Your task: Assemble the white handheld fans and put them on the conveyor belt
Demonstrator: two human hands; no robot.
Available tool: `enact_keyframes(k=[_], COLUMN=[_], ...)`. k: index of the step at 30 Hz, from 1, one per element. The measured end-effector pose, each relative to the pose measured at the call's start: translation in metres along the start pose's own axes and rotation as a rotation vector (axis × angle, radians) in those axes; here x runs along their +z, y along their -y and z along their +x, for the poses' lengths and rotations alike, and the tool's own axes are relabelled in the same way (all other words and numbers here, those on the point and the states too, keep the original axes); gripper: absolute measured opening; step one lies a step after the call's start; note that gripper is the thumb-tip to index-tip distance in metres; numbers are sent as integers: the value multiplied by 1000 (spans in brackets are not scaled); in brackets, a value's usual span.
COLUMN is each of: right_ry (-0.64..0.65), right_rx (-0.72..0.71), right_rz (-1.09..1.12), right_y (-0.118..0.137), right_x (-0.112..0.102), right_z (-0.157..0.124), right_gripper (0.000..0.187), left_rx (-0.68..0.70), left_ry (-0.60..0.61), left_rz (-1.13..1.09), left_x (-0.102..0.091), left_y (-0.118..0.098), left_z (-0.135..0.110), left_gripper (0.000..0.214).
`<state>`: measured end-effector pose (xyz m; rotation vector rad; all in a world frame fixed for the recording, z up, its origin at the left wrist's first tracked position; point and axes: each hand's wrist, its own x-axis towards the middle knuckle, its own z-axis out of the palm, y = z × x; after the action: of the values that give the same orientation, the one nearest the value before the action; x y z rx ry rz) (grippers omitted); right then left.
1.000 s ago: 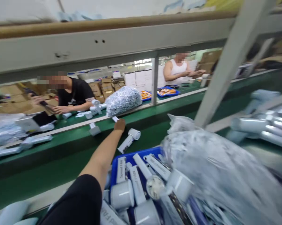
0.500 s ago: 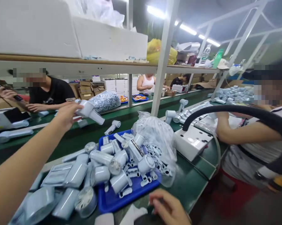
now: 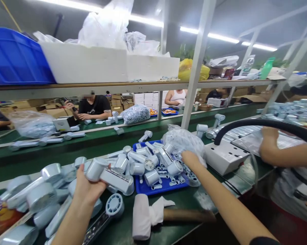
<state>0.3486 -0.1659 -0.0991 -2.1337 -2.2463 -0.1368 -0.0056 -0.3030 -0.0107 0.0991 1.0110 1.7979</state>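
My left hand (image 3: 87, 189) grips a white hand-held fan body (image 3: 109, 174), holding it over the near table edge. My right hand (image 3: 190, 159) reaches forward into a clear plastic bag of small white parts (image 3: 185, 143); its fingers are hidden by the bag. Between the hands stands a blue tray (image 3: 166, 184) piled with several white fan bodies (image 3: 143, 163). More fan bodies (image 3: 41, 194) lie heaped at my left. A mallet with a cloth-wrapped head (image 3: 143, 216) lies on the green table in front of me.
A green conveyor belt (image 3: 66, 144) runs across, with loose fan parts on it. Other people work on the far side, and one person's arm (image 3: 278, 149) rests at the right by a white fixture (image 3: 226, 156) and a black hose (image 3: 270, 125). Shelf above holds bins.
My left hand has brought the fan body from the conveyor back to the near table. My right hand has moved forward from the table edge into the plastic bag. The view has dropped.
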Motion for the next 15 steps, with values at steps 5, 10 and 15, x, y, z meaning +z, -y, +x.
enact_keyframes(k=[5,10,15], right_ry=[-56,-186,-354], right_rx=[-114,-196,-103], right_rz=[13,181,491], right_y=[-1,-15,0], right_x=[5,32,16], right_z=[-14,-1,-13], right_gripper=[14,22,32], left_rx=[-118,-53,-185], left_ry=[227,156,93], left_rz=[-23,-109,-156], left_x=[-24,-40,-55], left_y=[11,25,35], left_z=[-25,-33,-46], left_gripper=[24,14,34])
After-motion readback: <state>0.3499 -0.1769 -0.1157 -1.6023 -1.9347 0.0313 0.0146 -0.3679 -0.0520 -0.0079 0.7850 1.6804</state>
